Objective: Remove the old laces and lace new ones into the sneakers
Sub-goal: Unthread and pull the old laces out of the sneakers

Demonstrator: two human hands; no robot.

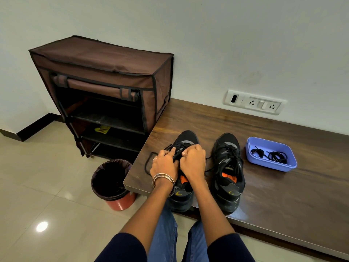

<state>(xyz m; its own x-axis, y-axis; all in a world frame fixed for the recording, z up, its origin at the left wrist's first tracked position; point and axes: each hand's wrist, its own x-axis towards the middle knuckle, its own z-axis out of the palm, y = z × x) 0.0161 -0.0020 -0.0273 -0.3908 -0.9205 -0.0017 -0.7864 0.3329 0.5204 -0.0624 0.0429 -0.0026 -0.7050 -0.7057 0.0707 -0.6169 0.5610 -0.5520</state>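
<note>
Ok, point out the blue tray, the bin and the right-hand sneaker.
Tray (290,166): head view, front wall.
Bin (120,202): head view, red outer wall.
Right sneaker (229,190): head view, heel.

Our left hand (164,163) and right hand (192,162) cover the middle of the left sneaker (184,140), so we cannot see what our fingertips hold. The picture's edge cuts off the bench (283,195) on the right.

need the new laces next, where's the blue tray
In the head view, the blue tray sits on the wooden bench at the right, beside the right sneaker.
</note>
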